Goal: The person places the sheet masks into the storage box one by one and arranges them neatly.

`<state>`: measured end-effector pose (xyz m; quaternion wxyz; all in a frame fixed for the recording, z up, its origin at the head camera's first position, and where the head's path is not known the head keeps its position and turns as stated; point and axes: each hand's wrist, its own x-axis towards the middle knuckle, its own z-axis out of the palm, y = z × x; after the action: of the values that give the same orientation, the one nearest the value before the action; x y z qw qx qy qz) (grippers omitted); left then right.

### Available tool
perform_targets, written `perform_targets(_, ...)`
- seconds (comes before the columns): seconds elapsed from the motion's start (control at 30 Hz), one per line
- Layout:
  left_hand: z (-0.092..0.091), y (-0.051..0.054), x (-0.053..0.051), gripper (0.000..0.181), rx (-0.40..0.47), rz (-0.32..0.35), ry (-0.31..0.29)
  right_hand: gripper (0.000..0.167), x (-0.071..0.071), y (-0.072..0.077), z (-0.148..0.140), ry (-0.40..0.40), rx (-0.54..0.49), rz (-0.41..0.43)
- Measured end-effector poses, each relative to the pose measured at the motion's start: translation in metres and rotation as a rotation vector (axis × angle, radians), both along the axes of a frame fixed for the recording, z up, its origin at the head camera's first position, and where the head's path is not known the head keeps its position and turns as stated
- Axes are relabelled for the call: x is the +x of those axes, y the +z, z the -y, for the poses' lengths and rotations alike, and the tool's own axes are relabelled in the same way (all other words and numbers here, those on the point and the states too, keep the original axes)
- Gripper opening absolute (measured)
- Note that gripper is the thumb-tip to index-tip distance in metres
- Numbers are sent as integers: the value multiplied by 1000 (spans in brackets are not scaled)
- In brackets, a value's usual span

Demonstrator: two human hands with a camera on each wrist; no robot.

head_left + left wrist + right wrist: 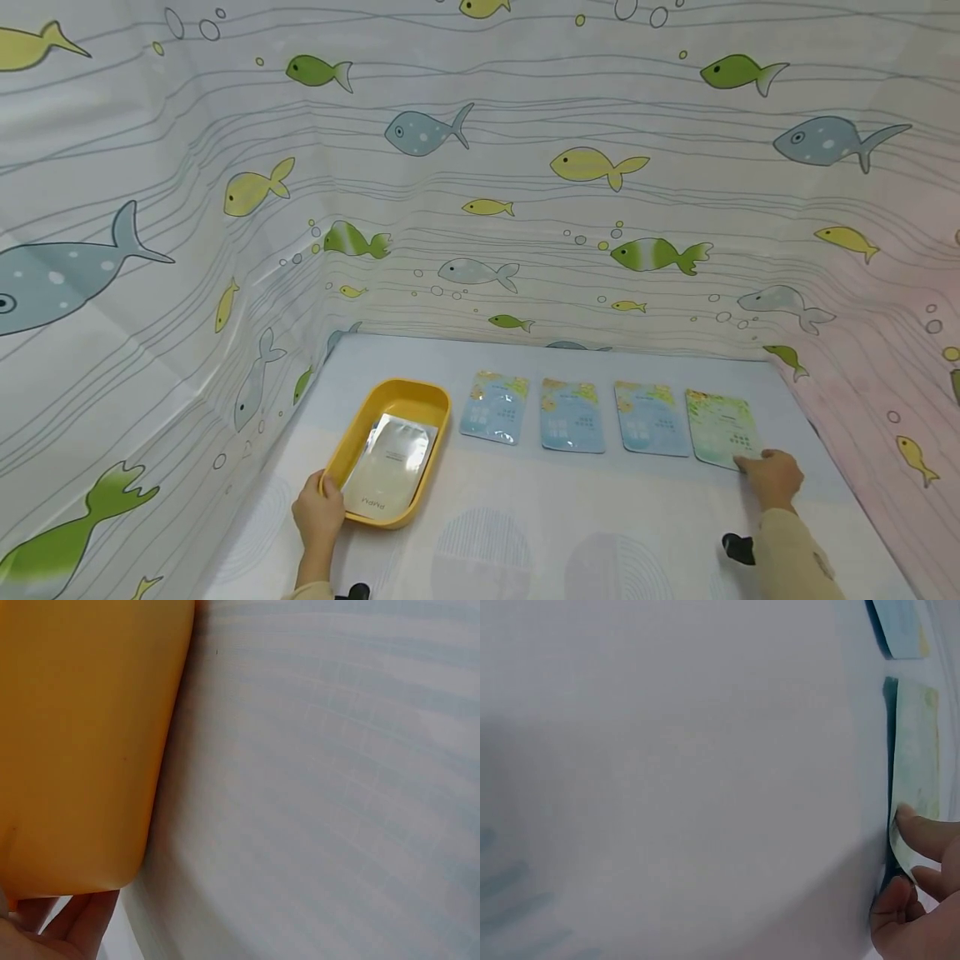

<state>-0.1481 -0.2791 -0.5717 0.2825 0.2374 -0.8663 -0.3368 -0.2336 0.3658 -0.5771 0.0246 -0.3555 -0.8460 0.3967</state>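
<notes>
At the tray's lower left corner my left hand (318,510) grips the rim of a yellow plastic tray (386,523). Inside the tray lies a shiny silver-white flat packet (393,467) printed PMPM. In the left wrist view the fingers (94,922) hold the tray's end from below. On the right, my right hand (776,479) pinches the near right corner of a green flat packet (722,425). The right wrist view shows the thumb (926,832) on top of this packet and its corner bent up, with other fingers at its edge.
Left of the green packet, three blue flat packets lie in a row: one near the tray (495,408), one in the middle (572,417), one beside the green (651,419). They lie on a white table (600,508). A fish-patterned curtain (525,183) surrounds it behind and at both sides.
</notes>
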Motion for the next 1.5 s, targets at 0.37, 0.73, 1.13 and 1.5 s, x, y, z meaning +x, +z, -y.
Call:
perform_targets(0.37, 1, -2, -1, 25, -14, -24, 1, 56, -1, -5, -6, -10, -28, 14)
perform_targets(0.73, 2, -1, -2, 25, -16, -14, 3, 45, 3, -6, -9, -26, -19, -38)
perform_targets(1.13, 3, -3, -2, 25, -15, -10, 7, 49, 9, -2, -12, -52, -56, 11)
perform_targets(1.5, 2, -2, -2, 26, -2, 8, 5, 48, 10, -1, -32, -110, -405, -7)
